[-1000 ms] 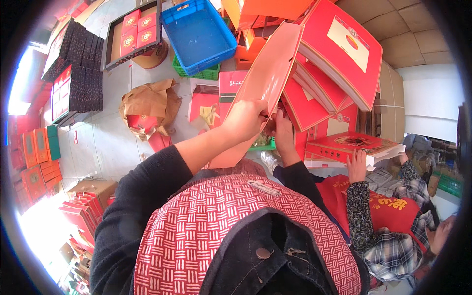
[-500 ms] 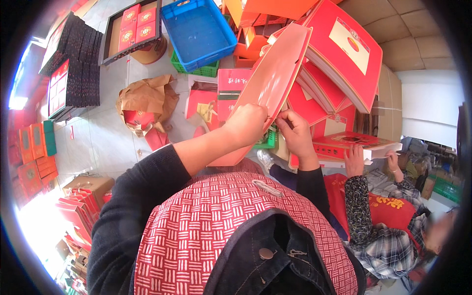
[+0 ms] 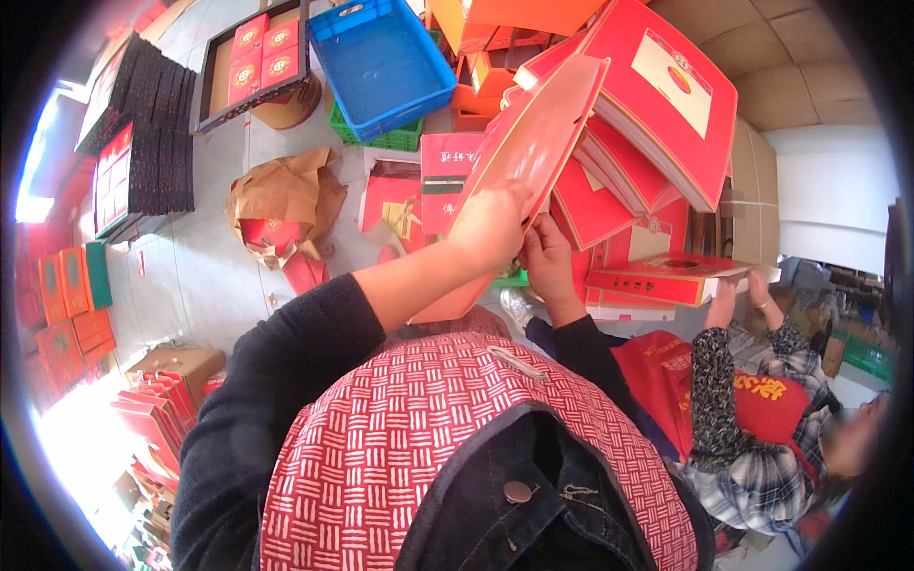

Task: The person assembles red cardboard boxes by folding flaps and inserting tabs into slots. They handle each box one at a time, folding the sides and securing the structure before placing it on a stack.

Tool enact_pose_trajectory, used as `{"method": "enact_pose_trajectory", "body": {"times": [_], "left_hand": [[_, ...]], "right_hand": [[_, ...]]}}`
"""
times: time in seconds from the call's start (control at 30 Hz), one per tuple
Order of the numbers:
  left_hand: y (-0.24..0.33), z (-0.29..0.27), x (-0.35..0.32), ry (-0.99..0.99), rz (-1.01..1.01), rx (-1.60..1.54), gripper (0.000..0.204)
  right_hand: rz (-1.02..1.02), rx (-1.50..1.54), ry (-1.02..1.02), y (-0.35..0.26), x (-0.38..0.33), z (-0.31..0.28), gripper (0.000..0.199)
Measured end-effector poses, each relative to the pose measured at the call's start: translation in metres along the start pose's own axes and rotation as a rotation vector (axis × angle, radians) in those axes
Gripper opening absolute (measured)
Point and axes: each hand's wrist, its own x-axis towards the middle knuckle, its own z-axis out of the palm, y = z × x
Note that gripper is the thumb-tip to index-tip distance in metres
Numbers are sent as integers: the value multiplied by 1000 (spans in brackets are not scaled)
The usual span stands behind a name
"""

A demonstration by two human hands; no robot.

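Note:
Upright in front of me stands a tall red gift box (image 3: 550,128), tilted to the right, with a glossy pinkish face and small dark holes along its right edge. My left hand (image 3: 493,221) lies against that face, its fingers curled at the right edge near a hole. Opposite it, my right hand (image 3: 549,265) pinches at the same edge from the right, thumb and fingers together. Whatever is between those fingertips is too small to make out. The lower part of the box is partly hidden behind my left forearm.
Large red gift boxes (image 3: 657,105) are heaped at the right. A co-worker's hands (image 3: 741,297) hold another red box (image 3: 666,276). Ahead are a blue crate (image 3: 386,71) and a black tray (image 3: 252,62) of small red boxes. Crumpled brown paper (image 3: 286,205) lies on the floor.
My left hand has shifted right and slightly up along the box's face; my right hand has moved a little left. The box's top has dipped slightly. The co-worker's hands have moved along their box.

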Motion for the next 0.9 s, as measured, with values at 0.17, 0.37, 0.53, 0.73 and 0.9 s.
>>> {"method": "enact_pose_trajectory", "body": {"times": [0.17, 0.37, 0.53, 0.73, 0.9], "left_hand": [[26, -2, 47, -134, -154, 121, 32], [14, -35, 58, -247, -70, 380, 29], [27, -80, 53, -204, 26, 421, 23], [66, -119, 34, -326, -77, 648, 7], [41, -130, 22, -528, 291, 775, 12]], "right_hand": [[-202, -404, 205, 22, -8, 36, 14], [-267, -552, -45, 75, -35, 15, 19], [-340, -269, 321, 51, -44, -22, 21], [346, -514, 247, 246, -36, -78, 33], [-43, -413, 205, 300, 65, -52, 38]]}}
